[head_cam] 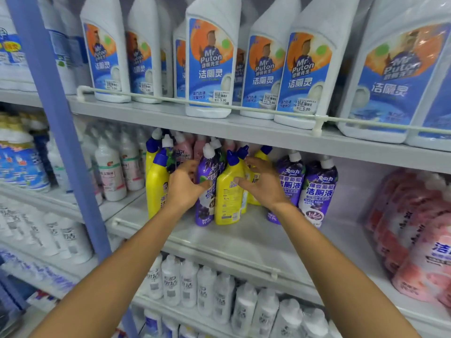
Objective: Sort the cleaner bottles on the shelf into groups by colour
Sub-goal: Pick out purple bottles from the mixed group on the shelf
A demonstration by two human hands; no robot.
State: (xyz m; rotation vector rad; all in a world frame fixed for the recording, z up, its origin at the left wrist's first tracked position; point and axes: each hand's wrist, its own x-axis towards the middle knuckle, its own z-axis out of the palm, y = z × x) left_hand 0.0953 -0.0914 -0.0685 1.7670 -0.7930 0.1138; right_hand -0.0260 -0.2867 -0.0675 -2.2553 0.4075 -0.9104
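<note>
Head view: both forearms reach from lower frame up to the middle shelf (244,237). Left hand (184,189): fingers curled round a purple bottle (206,211), thumb on its front. Right hand (262,186): fingers wrapped over the yellow bottle (228,203) just beside it, frame centre. Second yellow bottle (156,189) stands left; purple pair (317,191) right. Pink bottles (183,150) behind.

Both arms outstretched, left grip (185,187) and right grip (264,189) curled.
</note>
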